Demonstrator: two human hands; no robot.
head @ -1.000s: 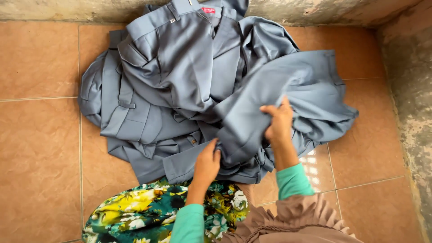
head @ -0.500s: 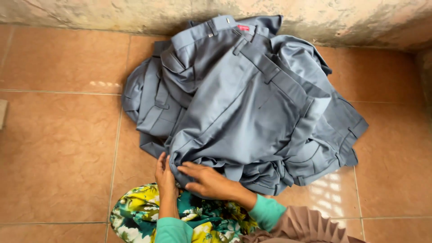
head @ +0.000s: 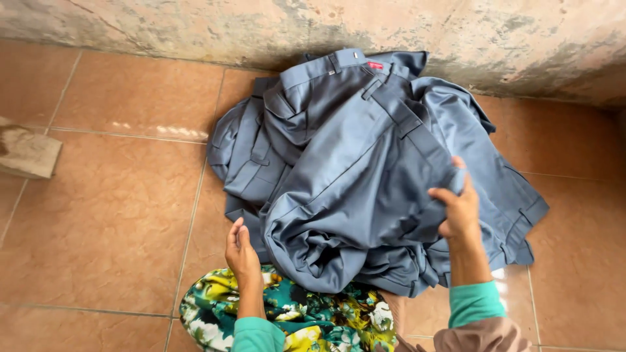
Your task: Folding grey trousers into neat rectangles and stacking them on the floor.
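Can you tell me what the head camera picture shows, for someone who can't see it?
A person's right hand grips a fold of blue-grey trousers heaped on a tiled floor against a stained wall. The left hand rests open at the heap's near edge, above a flowered cloth.

There are two hands: one left hand (head: 242, 251) and one right hand (head: 460, 208). There is one pile of blue-grey clothes (head: 365, 182); how many pieces are in it is hard to tell. There is one flowery cloth (head: 306, 319). One flat grey block (head: 27, 151) lies on the floor (head: 111, 221).
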